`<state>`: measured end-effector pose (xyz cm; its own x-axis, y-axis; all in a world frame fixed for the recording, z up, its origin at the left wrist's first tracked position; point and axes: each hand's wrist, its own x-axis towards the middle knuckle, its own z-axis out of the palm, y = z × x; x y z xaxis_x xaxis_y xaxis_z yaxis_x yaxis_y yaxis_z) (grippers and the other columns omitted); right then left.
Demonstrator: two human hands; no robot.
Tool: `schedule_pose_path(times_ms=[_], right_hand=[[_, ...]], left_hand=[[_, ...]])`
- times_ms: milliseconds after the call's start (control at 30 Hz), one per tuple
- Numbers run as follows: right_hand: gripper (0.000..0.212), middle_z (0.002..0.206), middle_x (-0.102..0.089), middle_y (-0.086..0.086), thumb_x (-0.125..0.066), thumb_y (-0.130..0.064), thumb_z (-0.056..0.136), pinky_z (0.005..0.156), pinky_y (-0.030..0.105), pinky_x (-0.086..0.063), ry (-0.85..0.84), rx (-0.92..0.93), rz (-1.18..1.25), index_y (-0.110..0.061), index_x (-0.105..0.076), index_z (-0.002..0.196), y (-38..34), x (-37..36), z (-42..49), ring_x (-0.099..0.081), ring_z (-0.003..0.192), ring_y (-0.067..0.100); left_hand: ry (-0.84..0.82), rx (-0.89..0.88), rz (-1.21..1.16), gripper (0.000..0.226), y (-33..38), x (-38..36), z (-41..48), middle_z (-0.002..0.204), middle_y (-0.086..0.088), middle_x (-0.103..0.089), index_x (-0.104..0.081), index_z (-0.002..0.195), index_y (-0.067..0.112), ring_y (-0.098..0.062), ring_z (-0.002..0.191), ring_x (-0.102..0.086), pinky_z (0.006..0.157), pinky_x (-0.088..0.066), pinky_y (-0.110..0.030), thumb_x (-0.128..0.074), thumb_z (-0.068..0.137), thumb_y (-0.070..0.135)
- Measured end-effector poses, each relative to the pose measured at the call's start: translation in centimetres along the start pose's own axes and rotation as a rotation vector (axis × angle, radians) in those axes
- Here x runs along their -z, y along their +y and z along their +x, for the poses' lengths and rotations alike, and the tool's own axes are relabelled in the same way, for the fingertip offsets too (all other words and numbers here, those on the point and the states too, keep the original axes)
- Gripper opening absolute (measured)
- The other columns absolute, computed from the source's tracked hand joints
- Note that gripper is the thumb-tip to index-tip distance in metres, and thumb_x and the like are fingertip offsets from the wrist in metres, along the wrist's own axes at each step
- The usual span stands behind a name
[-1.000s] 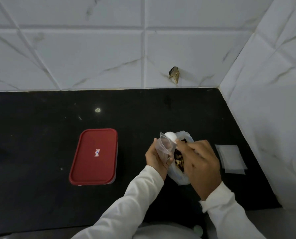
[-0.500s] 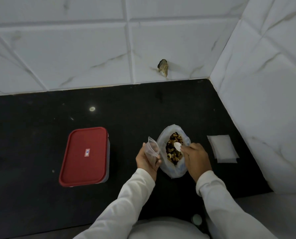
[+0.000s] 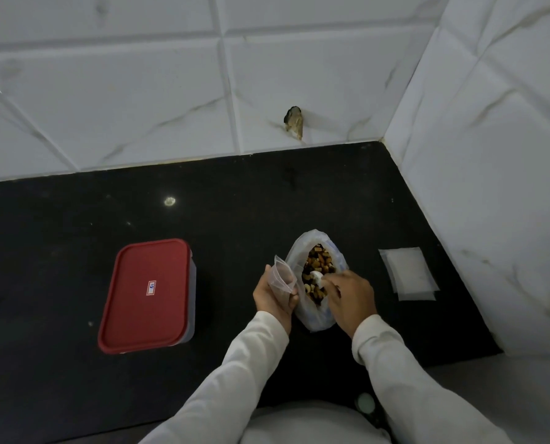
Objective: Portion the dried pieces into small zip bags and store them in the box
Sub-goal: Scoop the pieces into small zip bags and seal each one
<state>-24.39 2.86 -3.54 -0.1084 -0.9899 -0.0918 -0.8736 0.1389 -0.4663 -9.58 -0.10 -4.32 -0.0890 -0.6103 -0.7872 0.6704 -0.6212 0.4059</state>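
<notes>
A large clear plastic bag (image 3: 312, 315) stands open on the black counter, full of brown and yellow dried pieces (image 3: 317, 264). My right hand (image 3: 350, 296) grips a small white spoon (image 3: 317, 277) whose bowl dips into the pieces. Just left of the bag, my left hand (image 3: 272, 299) holds a small clear zip bag (image 3: 281, 275) upright with its mouth open. A box with a red lid (image 3: 147, 294) sits shut on the counter to the left.
A stack of flat small zip bags (image 3: 408, 274) lies to the right, near the tiled side wall (image 3: 491, 187). The tiled back wall has a chipped hole (image 3: 294, 121). The black counter (image 3: 75, 395) ends at its front edge below my sleeves.
My right hand has come down from the small bag's mouth and brought the spoon into the large bag's pieces. My left hand has lowered slightly with the small bag.
</notes>
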Motion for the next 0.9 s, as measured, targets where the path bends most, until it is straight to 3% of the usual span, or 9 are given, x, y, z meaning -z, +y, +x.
schedule_pose_path(times_ms=[267,367,533,733,833,900], right_hand=[[0.015,0.091,-0.067,-0.002,-0.060,-0.023,0.094,0.073,0.018,-0.042,-0.009,-0.048,0.124,-0.020,-0.075,0.093,0.3,0.1,0.0,-0.059,0.084,0.009],[0.013,0.091,-0.071,-0.006,-0.063,-0.021,0.091,0.081,0.026,-0.051,-0.086,-0.075,0.216,-0.021,-0.076,0.092,0.2,0.5,0.0,-0.063,0.088,0.010],[0.014,0.097,-0.071,-0.009,-0.063,-0.024,0.091,0.087,0.023,-0.049,-0.206,-0.240,0.296,-0.024,-0.076,0.097,0.0,1.0,0.9,-0.062,0.094,0.009],[0.010,0.088,-0.070,-0.013,-0.068,-0.022,0.089,0.074,0.015,-0.043,-0.251,-0.424,0.575,-0.027,-0.076,0.092,0.3,1.7,0.9,-0.061,0.090,0.002],[0.012,0.089,-0.070,-0.011,-0.069,-0.019,0.088,0.076,0.017,-0.045,-0.237,-0.463,0.650,-0.025,-0.076,0.096,0.5,2.0,0.6,-0.061,0.091,0.003],[0.011,0.089,-0.068,-0.013,-0.069,-0.022,0.088,0.076,0.019,-0.044,-0.207,-0.482,0.652,-0.025,-0.075,0.096,0.7,2.1,0.6,-0.060,0.091,0.004]], left_hand=[[-0.057,-0.028,-0.041,0.036,0.0,0.1,-0.1,0.064,-0.005,-0.055,-0.066,0.080,0.012,-0.015,0.048,-0.047,0.048,-0.038,-0.025,-0.052,0.094,0.042],[-0.052,-0.031,-0.051,0.040,0.1,0.0,-0.1,0.062,-0.006,-0.054,-0.067,0.074,0.012,-0.016,0.047,-0.046,0.047,-0.038,-0.025,-0.051,0.095,0.041],[-0.051,-0.026,-0.028,0.040,0.2,-0.1,-0.6,0.062,-0.006,-0.055,-0.068,0.067,0.013,-0.016,0.048,-0.048,0.047,-0.040,-0.024,-0.053,0.094,0.039],[-0.022,-0.014,-0.050,0.032,0.8,0.3,-0.7,0.067,-0.006,-0.065,-0.071,0.077,0.014,-0.018,0.063,-0.057,0.065,-0.046,-0.032,-0.055,0.096,0.035],[-0.053,-0.019,-0.024,0.031,1.0,0.6,-0.9,0.071,-0.006,-0.064,-0.068,0.086,0.013,-0.017,0.061,-0.058,0.077,-0.048,-0.025,-0.052,0.097,0.038],[-0.058,-0.030,0.015,0.032,1.1,0.7,-0.9,0.070,-0.005,-0.064,-0.068,0.086,0.013,-0.015,0.056,-0.056,0.063,-0.044,-0.025,-0.052,0.096,0.040]])
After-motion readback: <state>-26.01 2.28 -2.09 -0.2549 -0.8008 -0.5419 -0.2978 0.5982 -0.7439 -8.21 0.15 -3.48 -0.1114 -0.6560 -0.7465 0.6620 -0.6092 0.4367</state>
